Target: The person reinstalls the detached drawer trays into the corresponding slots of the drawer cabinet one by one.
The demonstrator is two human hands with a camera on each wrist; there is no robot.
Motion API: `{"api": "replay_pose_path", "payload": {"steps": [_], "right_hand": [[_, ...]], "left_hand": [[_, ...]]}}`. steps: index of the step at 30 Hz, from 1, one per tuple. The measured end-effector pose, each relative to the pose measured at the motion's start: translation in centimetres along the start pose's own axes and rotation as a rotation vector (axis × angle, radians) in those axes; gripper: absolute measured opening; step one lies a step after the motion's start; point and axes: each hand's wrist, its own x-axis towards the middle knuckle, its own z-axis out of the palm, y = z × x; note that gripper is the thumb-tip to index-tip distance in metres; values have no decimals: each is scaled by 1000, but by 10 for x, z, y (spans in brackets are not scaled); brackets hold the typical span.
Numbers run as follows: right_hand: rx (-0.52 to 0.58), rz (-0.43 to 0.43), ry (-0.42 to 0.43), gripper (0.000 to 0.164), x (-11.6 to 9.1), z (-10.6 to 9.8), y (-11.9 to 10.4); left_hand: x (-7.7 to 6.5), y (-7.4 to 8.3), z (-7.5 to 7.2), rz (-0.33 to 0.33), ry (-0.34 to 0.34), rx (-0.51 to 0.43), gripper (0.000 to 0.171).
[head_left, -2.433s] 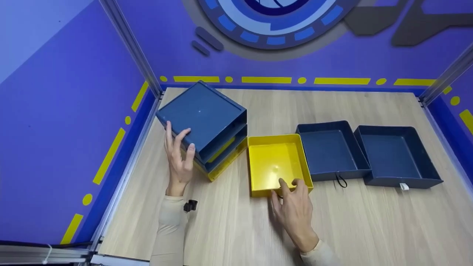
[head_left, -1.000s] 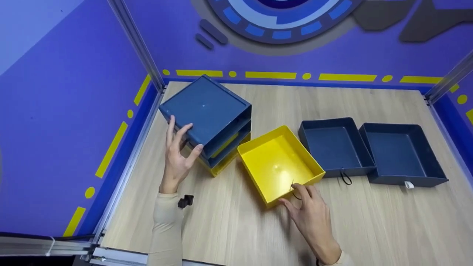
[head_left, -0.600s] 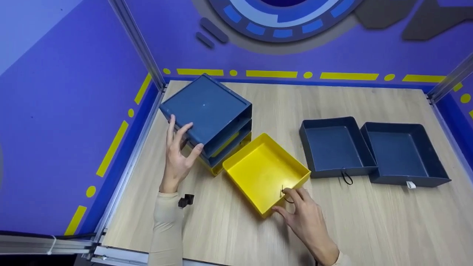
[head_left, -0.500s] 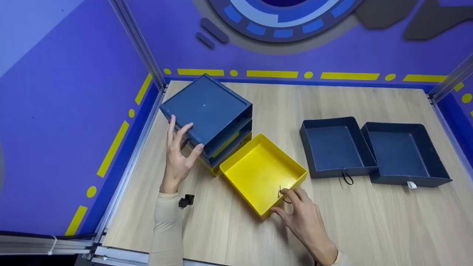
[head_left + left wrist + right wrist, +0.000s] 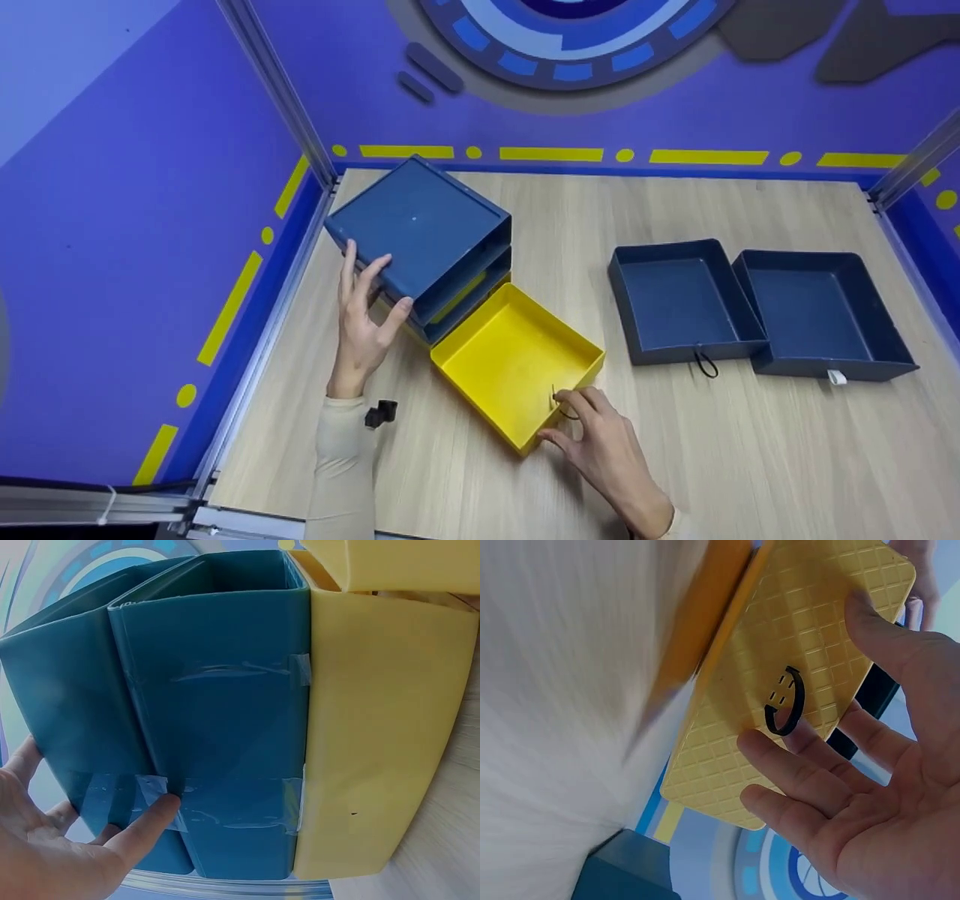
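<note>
A stack of drawer housings [image 5: 412, 225], dark blue above and yellow at the bottom, stands turned at the table's left. My left hand [image 5: 360, 322] rests against its side with fingers spread; in the left wrist view, the thumb [image 5: 150, 829] touches the middle housing. A yellow drawer [image 5: 495, 367] lies in front of the stack, its back edge right at the bottom housing [image 5: 375, 742]. My right hand [image 5: 604, 446] grips the drawer's front wall, with fingertips at the rim and the thumb on the outer face. A black pull loop [image 5: 799, 701] sits beside these fingers.
Two dark blue drawers [image 5: 679, 300] [image 5: 814, 304] stand side by side on the right, one with a black loop [image 5: 705, 365], the other with a white tab [image 5: 837, 377]. Purple panels [image 5: 150, 247] enclose the wooden table [image 5: 712, 465] at the left, back and right.
The right hand has turned the yellow drawer and moved it left, away from the blue drawers and up against the stack's front. The left hand has stayed on the stack.
</note>
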Motion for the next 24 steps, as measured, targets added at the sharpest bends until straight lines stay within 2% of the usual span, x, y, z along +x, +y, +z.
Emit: {"api": "replay_pose_path", "payload": {"steps": [5,12,24], "right_hand": [[12,-29,22,57,2,3,4],[27,6,-17,59,3,4,4],[53,-9,-18,57,6,8,12]], "left_hand": [[0,0,0,-1,3,-6,64],[-1,1,0,-12,3,5,63],[0,1,1,-13,4,26,63]]}}
